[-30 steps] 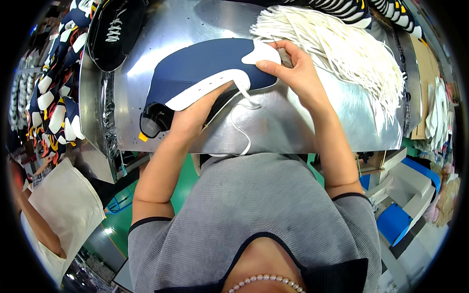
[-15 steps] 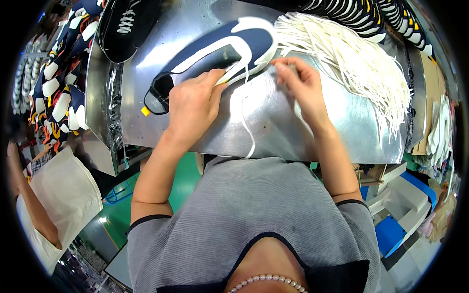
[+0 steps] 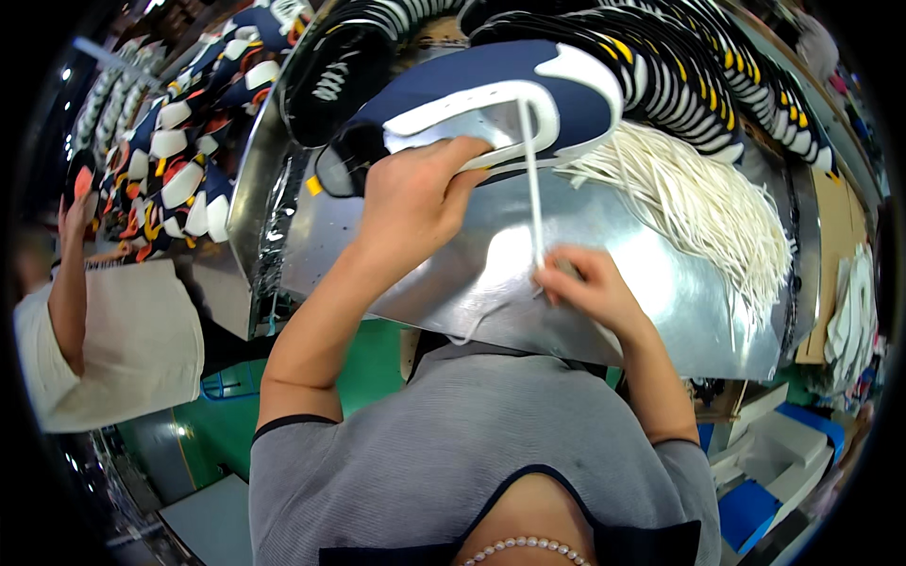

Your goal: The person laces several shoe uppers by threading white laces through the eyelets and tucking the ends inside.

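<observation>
A navy and white shoe upper is tilted above the metal table, its white eyelet strip showing. My left hand is closed on the edge of its opening. From an eyelet near the toe end, a white shoelace runs taut down to my right hand, whose fingers are pinched on it. The lace's loose tail lies on the table near my body. To the right of the upper lies a fanned bundle of white laces.
Rows of stacked dark uppers line the table's far side. At far left is a pile of navy, white and orange uppers, beside a person in a pale top. The metal table has a raised left rim.
My right hand has moved down toward me and drawn the lace taut. The left hand and the upper have shifted slightly up and right in view, as the view itself moved.
</observation>
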Motion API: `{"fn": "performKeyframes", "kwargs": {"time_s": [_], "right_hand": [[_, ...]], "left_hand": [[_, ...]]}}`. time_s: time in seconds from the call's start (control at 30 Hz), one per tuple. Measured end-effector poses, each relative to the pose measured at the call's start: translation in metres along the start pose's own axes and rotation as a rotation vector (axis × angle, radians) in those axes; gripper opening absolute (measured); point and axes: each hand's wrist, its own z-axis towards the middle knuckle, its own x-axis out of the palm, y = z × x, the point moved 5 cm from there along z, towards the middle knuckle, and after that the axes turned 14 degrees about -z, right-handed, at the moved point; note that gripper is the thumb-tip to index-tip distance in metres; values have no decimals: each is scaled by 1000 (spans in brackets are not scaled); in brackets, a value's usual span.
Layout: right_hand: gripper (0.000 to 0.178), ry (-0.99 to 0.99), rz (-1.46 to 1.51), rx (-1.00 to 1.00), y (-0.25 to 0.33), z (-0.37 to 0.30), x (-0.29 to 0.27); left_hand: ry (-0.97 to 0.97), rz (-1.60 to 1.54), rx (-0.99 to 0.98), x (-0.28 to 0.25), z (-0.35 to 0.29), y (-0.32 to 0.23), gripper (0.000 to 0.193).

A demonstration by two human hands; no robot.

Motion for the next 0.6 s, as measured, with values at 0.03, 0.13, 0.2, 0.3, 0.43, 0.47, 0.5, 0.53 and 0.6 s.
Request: {"fn": "performKeyframes", "kwargs": {"time_s": [0.03, 0.13, 0.2, 0.3, 0.43, 0.47, 0.5, 0.53, 0.6], "right_hand": [[15, 0, -118, -47, -5, -18, 3], [15, 79, -344, -41, -15, -80, 13], [14, 6, -370, 18, -18, -99, 12], [14, -365, -366, 68, -17, -108, -10], [34, -564, -102, -149, 32, -46, -51], [37, -524, -100, -241, 44, -27, -54], [33, -544, -50, -300, 54, -12, -52], [26, -539, -45, -254, 63, 0, -51], [22, -446, 135, -248, 63, 21, -50]], "left_hand": [[-7, -18, -19, -3, 3, -1, 22], [-136, -121, -45, -22, 20, -4, 26], [-149, -234, -58, -29, 35, -13, 24], [-96, -17, 99, -23, 34, -31, 21], [-18, 204, 254, -5, 18, -57, 21], [17, 217, 245, -1, 15, -60, 21], [50, 234, 238, 4, 15, -61, 21], [49, 279, 298, 6, 14, -64, 22], [21, 278, 298, 6, 11, -67, 23]]}}
